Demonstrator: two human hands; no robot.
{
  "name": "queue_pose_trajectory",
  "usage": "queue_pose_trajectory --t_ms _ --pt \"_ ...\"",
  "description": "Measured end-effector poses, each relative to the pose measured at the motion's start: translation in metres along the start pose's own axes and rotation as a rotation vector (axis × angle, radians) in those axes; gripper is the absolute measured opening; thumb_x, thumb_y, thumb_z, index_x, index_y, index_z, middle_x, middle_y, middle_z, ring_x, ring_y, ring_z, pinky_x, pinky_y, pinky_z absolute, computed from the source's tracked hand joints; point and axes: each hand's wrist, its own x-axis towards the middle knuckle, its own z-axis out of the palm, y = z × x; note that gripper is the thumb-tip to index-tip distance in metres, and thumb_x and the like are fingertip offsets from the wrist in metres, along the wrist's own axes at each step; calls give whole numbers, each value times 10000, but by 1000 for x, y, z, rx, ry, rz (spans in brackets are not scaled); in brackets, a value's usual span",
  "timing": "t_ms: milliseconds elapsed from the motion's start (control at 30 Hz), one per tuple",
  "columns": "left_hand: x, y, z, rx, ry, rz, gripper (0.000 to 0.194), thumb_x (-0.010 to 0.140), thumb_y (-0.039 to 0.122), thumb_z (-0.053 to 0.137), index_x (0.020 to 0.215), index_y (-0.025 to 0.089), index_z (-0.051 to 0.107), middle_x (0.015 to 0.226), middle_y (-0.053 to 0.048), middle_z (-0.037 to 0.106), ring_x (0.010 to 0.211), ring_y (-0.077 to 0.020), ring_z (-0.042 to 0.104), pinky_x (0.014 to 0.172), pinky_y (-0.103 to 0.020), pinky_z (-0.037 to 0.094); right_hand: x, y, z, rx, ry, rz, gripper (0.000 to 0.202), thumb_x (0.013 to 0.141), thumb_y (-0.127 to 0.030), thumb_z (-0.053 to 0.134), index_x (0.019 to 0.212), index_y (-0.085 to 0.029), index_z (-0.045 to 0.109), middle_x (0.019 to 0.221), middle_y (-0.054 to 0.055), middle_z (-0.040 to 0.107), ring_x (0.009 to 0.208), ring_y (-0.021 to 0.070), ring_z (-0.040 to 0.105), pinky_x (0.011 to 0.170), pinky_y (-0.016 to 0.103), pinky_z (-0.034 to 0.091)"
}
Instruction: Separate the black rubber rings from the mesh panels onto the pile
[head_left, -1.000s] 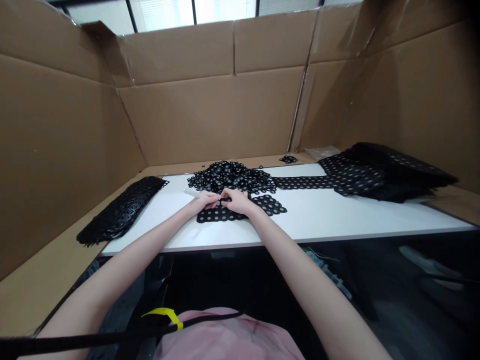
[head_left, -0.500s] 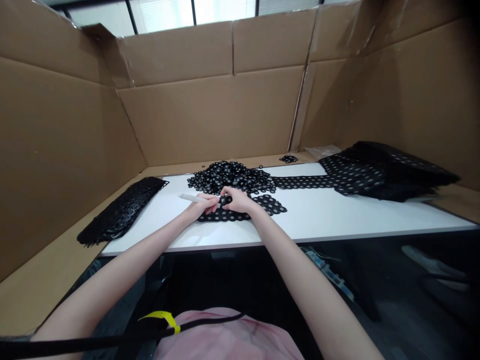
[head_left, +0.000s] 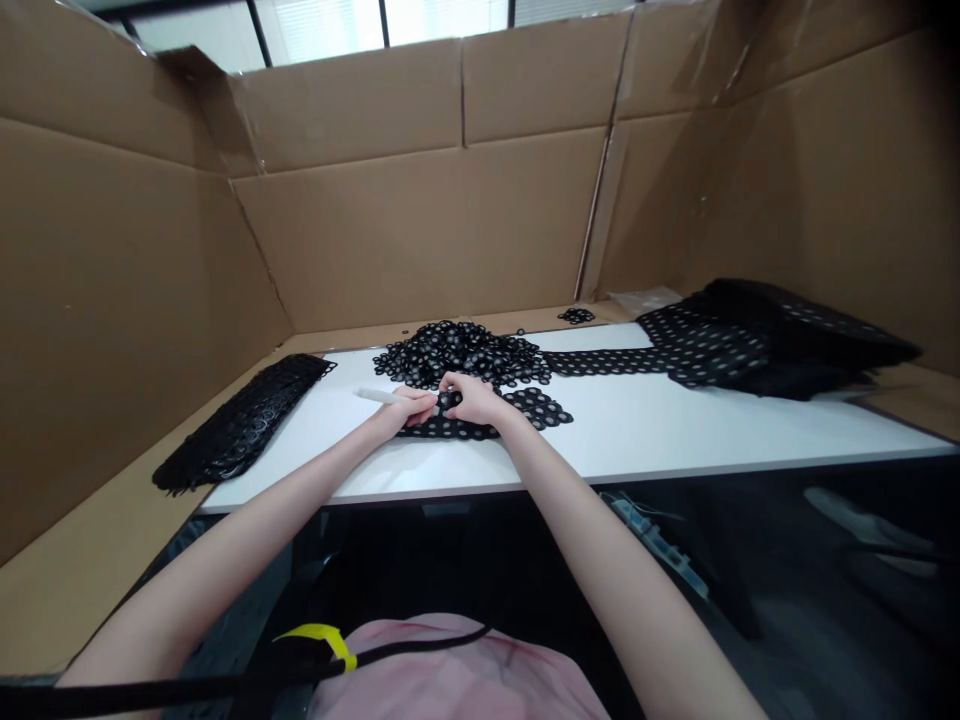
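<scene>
My left hand (head_left: 411,408) is closed around a slim white pen-like tool (head_left: 375,396), whose rear end points left. Its fingertips meet the edge of a black mesh piece with round holes (head_left: 536,405). My right hand (head_left: 471,398) pinches a small bit of that black mesh (head_left: 448,400) between thumb and fingers, right beside the tool's tip. Part of the mesh lies flat on the white board under both hands. Just behind them rises a heap of loose black rings (head_left: 457,350). The exact contact between tool tip and mesh is too small to make out.
A folded black mesh bundle (head_left: 244,425) lies at the left. On the right a larger black mesh pile (head_left: 750,340) trails a strip (head_left: 600,363) toward the rings. A few rings (head_left: 576,315) sit at the back. Cardboard walls (head_left: 420,230) surround the white board (head_left: 675,430).
Both hands stay in nearly the same place. The mesh bit between the fingertips has shifted slightly, and the whole view has moved a little.
</scene>
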Motion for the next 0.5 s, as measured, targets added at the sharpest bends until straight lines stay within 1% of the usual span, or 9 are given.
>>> queue_pose_trajectory --t_ms 100,233,500 --pt "0 -1 -1 -44 1 -5 440 854 452 471 540 145 494 446 20 384 461 -84 334 499 -266 217 0 0 0 1 1 1 320 645 -160 670 931 -243 551 1079 4 662 1047 221 577 930 415 345" --pt "1 -1 -1 -102 37 -25 431 844 447 492 543 139 509 444 17 405 436 -72 327 475 -261 201 -1 0 -1 3 -2 6 310 651 -153 666 922 -241 545 1080 1 661 1064 226 572 936 418 343" --pt "2 -2 0 -96 52 -32 444 838 473 500 550 137 531 442 15 414 436 -74 335 473 -262 204 0 -1 -1 3 -19 9 322 657 -150 660 944 -242 546 1076 7 661 1045 222 574 943 432 327"
